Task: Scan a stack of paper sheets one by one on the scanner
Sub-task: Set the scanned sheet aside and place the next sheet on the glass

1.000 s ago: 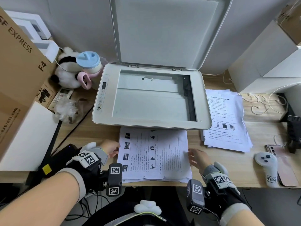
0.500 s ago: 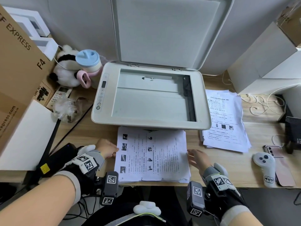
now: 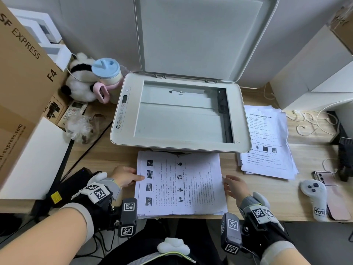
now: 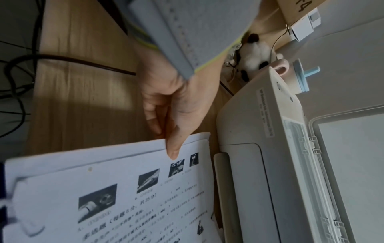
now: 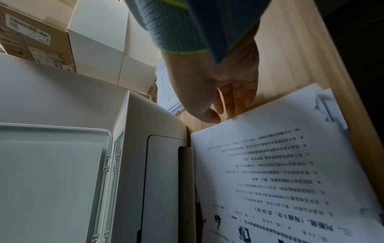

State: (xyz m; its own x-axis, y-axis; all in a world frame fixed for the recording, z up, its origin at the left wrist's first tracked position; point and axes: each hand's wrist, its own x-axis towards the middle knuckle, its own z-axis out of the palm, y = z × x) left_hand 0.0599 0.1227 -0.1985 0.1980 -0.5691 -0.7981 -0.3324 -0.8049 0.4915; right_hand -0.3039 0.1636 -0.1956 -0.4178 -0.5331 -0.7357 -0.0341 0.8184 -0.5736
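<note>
A stack of printed sheets [image 3: 181, 188] lies on the desk in front of the scanner [image 3: 122, 138], whose lid [image 3: 200, 35] stands open over bare glass [image 3: 181, 119]. My left hand [image 3: 133, 176] is at the stack's left edge. In the left wrist view its thumb [image 4: 174, 151] lies on the top sheet [image 4: 145, 197] and the fingers curl under that edge, pinching it. My right hand [image 3: 231, 184] is at the stack's right edge. In the right wrist view its straight fingers [image 5: 234, 108] touch the paper edge [image 5: 270, 111] and the thumb stays off it.
A second pile of printed sheets [image 3: 267, 146] lies right of the scanner. A white controller [image 3: 313, 197] and a phone [image 3: 322, 178] sit at the far right. A blue-lidded mug [image 3: 107, 73], a panda plush [image 3: 80, 83] and a cardboard box [image 3: 19, 73] are on the left.
My left hand has slid right, so its thumb now lies on the top sheet's left edge. The right hand has stayed at the right edge.
</note>
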